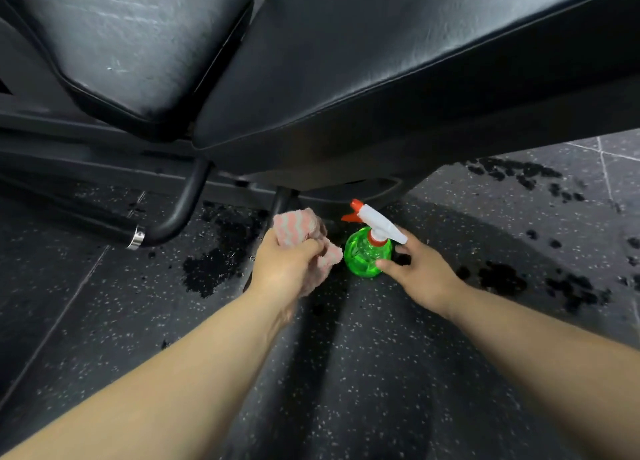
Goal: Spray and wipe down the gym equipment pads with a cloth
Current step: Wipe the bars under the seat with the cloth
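The green spray bottle (363, 257) stands upright on the floor (346, 373), its white trigger head with a red nozzle pointing up and to the left. Just left of the bottle, the left hand (287, 265) has its grip closed tight around a bunched pink-and-white striped cloth (298, 229); a fold of the cloth hangs out of the fist and almost touches the bottle's green side. Just right of the bottle, the right hand (422, 269) has a wide grip, fingers spread: the thumb tip lies against the green body and the forefinger reaches up behind the white trigger head, with nothing clasped.

Above and behind the bottle hangs a long black pad (381, 61), its underside shadowing the floor around the bottle. Further up and left of the bottle is a smaller black pad (138, 44) with pale scuff streaks. Left of the bottle, a curved black frame tube (173, 213) with a chrome ring (136, 238) runs low over the floor. Dark wet patches (207, 272) speckle the floor to the left and right of the bottle.
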Demonstrator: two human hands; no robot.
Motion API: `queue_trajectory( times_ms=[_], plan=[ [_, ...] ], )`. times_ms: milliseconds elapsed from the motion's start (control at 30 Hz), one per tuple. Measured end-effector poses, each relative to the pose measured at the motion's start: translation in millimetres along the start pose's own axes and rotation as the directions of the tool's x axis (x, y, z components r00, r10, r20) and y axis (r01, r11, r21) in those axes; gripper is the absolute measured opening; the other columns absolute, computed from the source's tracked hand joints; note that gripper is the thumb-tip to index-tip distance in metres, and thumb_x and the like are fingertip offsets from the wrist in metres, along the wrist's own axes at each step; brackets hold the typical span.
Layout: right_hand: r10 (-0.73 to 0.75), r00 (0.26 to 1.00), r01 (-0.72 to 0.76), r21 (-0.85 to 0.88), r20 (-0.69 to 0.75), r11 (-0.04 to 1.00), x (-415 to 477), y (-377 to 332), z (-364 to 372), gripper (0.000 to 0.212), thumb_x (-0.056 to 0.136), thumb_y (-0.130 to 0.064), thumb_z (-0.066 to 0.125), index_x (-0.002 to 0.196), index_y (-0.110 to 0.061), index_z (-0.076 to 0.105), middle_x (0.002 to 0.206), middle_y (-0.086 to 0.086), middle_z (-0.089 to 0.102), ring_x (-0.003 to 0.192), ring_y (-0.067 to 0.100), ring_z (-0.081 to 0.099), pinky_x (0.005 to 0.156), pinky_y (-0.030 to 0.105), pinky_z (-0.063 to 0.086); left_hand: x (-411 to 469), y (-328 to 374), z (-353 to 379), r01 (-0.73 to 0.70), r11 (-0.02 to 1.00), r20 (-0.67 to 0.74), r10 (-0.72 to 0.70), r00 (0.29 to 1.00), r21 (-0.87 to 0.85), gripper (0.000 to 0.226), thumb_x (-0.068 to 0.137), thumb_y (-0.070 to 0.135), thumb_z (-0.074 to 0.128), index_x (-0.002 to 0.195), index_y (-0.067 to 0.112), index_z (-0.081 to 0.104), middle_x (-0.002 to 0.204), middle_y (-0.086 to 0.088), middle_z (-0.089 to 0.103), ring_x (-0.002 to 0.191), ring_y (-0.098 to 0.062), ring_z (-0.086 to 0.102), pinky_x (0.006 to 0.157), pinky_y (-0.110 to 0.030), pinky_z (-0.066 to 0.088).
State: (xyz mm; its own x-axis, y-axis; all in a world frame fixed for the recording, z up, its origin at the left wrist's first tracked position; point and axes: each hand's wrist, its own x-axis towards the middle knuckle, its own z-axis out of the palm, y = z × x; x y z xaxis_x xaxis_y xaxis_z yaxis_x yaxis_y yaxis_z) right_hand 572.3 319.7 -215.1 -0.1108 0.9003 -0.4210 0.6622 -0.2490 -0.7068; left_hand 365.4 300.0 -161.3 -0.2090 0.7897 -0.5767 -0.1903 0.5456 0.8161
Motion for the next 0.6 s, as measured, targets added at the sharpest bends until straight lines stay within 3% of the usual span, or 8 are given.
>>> queue_trajectory(
  times_ms=[67,167,233,300,367,467,533,600],
  plan=[
    [-0.019,0.999,0.021,0.061,-0.031,0.998,2.9,4.5,6.8,0.063,0.092,-0.03,0.067,0.147,-0.038,0.035,0.131,-0.017,0.05,0.124,0.002,0.043,0.103,0.021,0.032,-0.3,4.9,0.8,0.011,0.999,-0.007,-0.012,1.0,-0.049,0.017,0.086,-0.005,0.058,0.091,0.008,0.067,0.073,-0.004,0.07,0.06,-0.016,0.066,0.047,-0.022,0.047],
    [-0.038,0.995,0.046,0.082,-0.098,0.996,15.6,-7.0,15.6,0.042,0.092,-0.033,0.066,0.131,-0.038,0.052,0.117,-0.014,0.06,0.114,0.009,0.054,0.089,0.024,0.04,-2.2,9.1,-1.2,0.065,0.994,0.018,-0.064,0.998,-0.086,0.019,0.088,-0.005,0.058,0.099,0.007,0.068,0.07,-0.002,0.072,0.057,-0.013,0.064,0.044,-0.02,0.046],
    [-0.15,0.976,0.131,-0.125,-0.161,0.984,18.5,-21.0,23.2,0.026,0.089,-0.033,0.069,0.114,-0.028,0.063,0.104,-0.006,0.064,0.103,0.018,0.058,0.084,0.033,0.045,-7.2,12.0,-8.4,0.102,0.992,-0.001,-0.102,0.995,-0.078,0.02,0.089,-0.003,0.059,0.101,0.011,0.067,0.072,-0.001,0.073,0.062,-0.014,0.067,0.046,-0.021,0.048],
    [-0.341,0.922,0.269,-0.329,-0.185,0.905,11.4,-32.5,30.7,0.021,0.085,-0.031,0.073,0.1,-0.019,0.066,0.099,-0.002,0.064,0.098,0.023,0.057,0.082,0.038,0.048,-19.0,20.3,-17.9,0.103,0.994,-0.019,-0.104,0.994,-0.047,0.021,0.089,-0.002,0.057,0.102,0.011,0.068,0.073,-0.002,0.072,0.059,-0.011,0.065,0.042,-0.018,0.044],
    [-0.442,0.878,0.359,-0.358,-0.185,0.862,-10.8,-46.8,34.3,0.019,0.082,-0.03,0.075,0.087,-0.019,0.061,0.089,-0.004,0.058,0.085,0.022,0.053,0.072,0.036,0.047,-41.2,28.5,-27.2,0.079,0.996,-0.03,-0.078,0.997,0.032,0.021,0.087,-0.001,0.057,0.097,0.013,0.069,0.074,-0.001,0.069,0.051,-0.007,0.059,0.041,-0.016,0.039],
    [-0.447,0.884,0.378,-0.357,-0.136,0.854,-61.0,-84.5,23.1,0.034,0.082,-0.03,0.077,0.078,-0.029,0.043,0.08,-0.012,0.042,0.076,0.014,0.04,0.066,0.029,0.034,-92.8,59.9,-41.4,0.132,0.99,-0.036,-0.13,0.991,0.056,0.026,0.087,-0.005,0.055,0.097,0.014,0.07,0.068,0.002,0.068,0.047,-0.007,0.055,0.04,-0.013,0.036],
    [-0.379,0.921,0.34,-0.288,-0.092,0.895,-100.3,-120.6,6.7,0.033,0.083,-0.03,0.075,0.078,-0.029,0.042,0.081,-0.012,0.041,0.079,0.013,0.039,0.067,0.026,0.03,-129.6,92.9,-52.6,0.171,0.983,-0.054,-0.168,0.984,0.071,0.03,0.086,-0.004,0.055,0.101,0.016,0.07,0.07,0.003,0.07,0.049,-0.007,0.058,0.04,-0.013,0.037],
    [-0.344,0.934,0.319,-0.204,-0.098,0.925,-140.1,-156.4,-10.1,0.03,0.084,-0.028,0.075,0.081,-0.028,0.045,0.083,-0.013,0.043,0.082,0.013,0.04,0.067,0.025,0.03,-162.2,123.9,-59.3,0.127,0.985,-0.066,-0.12,0.991,0.116,0.028,0.081,0.003,0.061,0.099,0.022,0.071,0.074,0.006,0.071,0.056,-0.008,0.059,0.043,-0.015,0.038]
  ],
)
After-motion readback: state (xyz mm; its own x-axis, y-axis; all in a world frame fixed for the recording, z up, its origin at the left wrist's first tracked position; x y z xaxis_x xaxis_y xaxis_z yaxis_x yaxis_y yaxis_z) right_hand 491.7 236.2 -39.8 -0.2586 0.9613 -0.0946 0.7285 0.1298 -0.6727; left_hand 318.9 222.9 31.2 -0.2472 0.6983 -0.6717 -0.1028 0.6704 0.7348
